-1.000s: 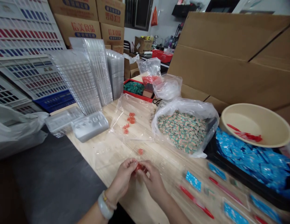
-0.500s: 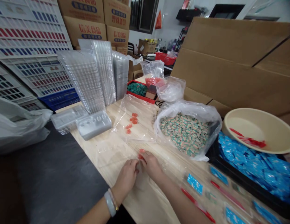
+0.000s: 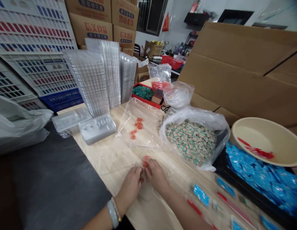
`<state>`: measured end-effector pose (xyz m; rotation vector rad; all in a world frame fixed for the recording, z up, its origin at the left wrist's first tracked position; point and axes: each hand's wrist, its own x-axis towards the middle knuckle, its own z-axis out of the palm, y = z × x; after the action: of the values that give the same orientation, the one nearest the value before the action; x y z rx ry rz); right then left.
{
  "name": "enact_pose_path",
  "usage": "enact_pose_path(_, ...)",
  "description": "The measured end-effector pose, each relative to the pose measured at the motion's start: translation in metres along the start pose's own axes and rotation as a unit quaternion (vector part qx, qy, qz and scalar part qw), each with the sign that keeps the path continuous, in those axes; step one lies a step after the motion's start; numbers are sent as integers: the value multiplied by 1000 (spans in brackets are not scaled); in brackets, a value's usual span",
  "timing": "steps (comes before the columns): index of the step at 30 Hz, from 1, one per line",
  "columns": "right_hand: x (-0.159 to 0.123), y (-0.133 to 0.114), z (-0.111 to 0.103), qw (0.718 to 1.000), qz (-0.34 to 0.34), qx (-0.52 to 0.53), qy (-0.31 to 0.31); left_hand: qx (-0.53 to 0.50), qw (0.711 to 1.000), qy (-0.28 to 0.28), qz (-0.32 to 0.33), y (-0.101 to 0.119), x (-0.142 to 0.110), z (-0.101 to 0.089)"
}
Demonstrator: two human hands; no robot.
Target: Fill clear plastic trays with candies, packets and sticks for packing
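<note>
right hand: moved forward to red piece | left hand: near

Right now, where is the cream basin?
In the head view, the cream basin is on the right, just above the blue packets, beside the big cardboard.

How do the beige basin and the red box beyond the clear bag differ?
The beige basin is round, while the red box has straight sides. The basin holds a few red items; the box holds many green pieces. Both are open on top.
</note>
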<state>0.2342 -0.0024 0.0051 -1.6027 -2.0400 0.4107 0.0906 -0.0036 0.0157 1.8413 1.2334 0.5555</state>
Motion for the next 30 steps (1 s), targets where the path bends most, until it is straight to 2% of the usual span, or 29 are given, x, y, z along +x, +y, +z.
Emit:
enact_pose_path(3,-2,1,0,999,31,-3,34,0,1000,-7,15,-1,1,1)
enact_pose_path(7,6,-4,0,997,19,-69,-10,7,1000,-16,21,-1,0,5)
enact_pose_path(9,8,-5,0,996,18,-88,-13,13,999,-23,19,0,-1,3)
enact_pose_path(12,5,-5,-2,996,29,-84,-9,23,999,-27,40,3,11,-17)
enact_pose_path(15,7,-3,-12,997,30,-69,14,73,995,36,65,5,47,-54)
enact_pose_path(17,25,-2,-19,997,16,-62,32,143,985,67,65,6,80,-77)
enact_pose_path(18,39,-2,-22,998,5,-57,32,184,980,59,57,6,97,-84)
enact_pose_path(20,78,0,-21,999,-7,-44,21,240,970,41,26,3,126,-89)
enact_pose_path(22,121,4,-13,1000,6,-28,8,258,966,37,0,-1,145,-87)
enact_pose_path(25,171,14,6,999,42,-3,-27,257,965,46,-14,-8,154,-86)
enact_pose_path(27,187,21,15,998,49,13,-47,230,971,62,-9,-13,152,-91)
enact_pose_path(29,190,25,17,998,46,24,-48,132,986,102,-15,-15,150,-98)
enact_pose_path(30,188,25,16,997,49,34,-44,50,990,124,-33,-16,149,-101)
